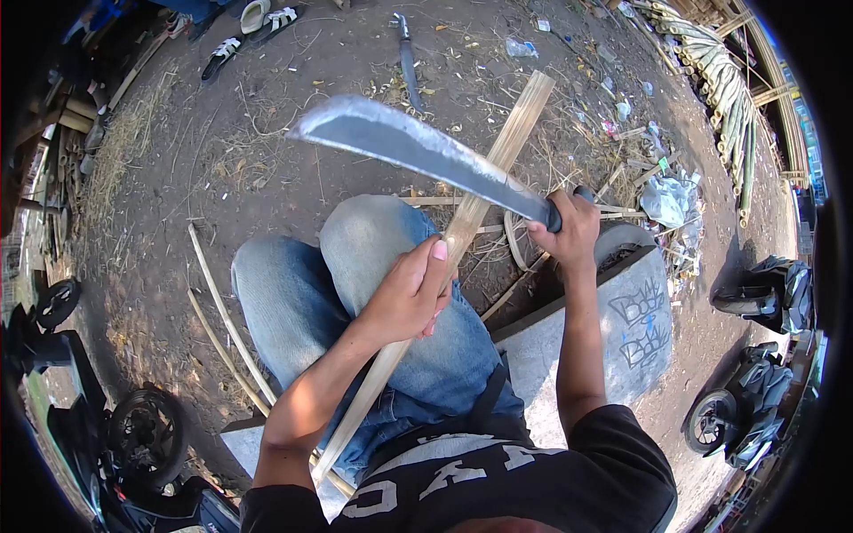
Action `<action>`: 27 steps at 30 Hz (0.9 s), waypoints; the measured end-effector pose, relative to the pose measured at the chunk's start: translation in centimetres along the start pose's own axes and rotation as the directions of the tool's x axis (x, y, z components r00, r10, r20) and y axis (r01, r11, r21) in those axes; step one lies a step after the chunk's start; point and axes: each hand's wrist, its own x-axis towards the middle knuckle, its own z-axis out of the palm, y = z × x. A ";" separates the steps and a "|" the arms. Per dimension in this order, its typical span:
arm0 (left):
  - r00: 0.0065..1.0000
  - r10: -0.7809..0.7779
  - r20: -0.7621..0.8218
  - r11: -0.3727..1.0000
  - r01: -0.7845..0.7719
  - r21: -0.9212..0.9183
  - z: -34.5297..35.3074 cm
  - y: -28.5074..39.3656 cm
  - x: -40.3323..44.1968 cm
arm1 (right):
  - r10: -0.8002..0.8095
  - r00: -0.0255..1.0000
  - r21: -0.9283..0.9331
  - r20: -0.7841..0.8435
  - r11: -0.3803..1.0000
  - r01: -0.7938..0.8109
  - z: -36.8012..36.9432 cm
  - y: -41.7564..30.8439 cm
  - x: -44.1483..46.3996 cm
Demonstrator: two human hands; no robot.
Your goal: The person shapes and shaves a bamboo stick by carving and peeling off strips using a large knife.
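Observation:
My right hand (pixel 571 229) is wrapped round the dark handle of a machete (pixel 426 160), whose broad curved blade points to the left. My left hand (pixel 411 293) grips a long flat bamboo strip (pixel 511 133) near its middle, thumb on top. The strip slants from my lap up to the right, across my jeans. In this view the blade crosses over the strip above my left hand; whether the two touch I cannot tell.
A second knife (pixel 409 71) lies on the dirt ahead, with sandals (pixel 240 40) to its left. Beside my right leg stands a concrete block (pixel 613 329) with graffiti. Thin bamboo strips (pixel 227 311) lie left of my legs. Bamboo poles (pixel 720 98) are piled far right. Motorbikes (pixel 151 435) stand on both sides.

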 end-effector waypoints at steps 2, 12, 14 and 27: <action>1.000 0.013 -0.015 1.000 -0.014 -0.014 0.0 0.1 -0.1 | 0.367 0.929 -0.054 -0.048 0.928 -0.369 0.6 3.0 1.2; 0.995 -0.076 -0.070 0.996 0.071 -0.062 0.3 0.7 1.4 | 0.635 0.772 0.555 0.018 0.636 -0.536 0.5 -1.6 -3.4; 0.992 -0.097 -0.085 0.990 0.088 -0.110 0.3 0.8 1.7 | 0.477 0.879 0.496 0.010 0.761 -0.419 0.8 -3.9 -5.4; 0.995 -0.080 -0.063 0.997 0.078 -0.029 0.3 -0.2 0.7 | -0.175 0.981 0.137 0.079 0.977 0.164 -0.9 -6.0 -1.9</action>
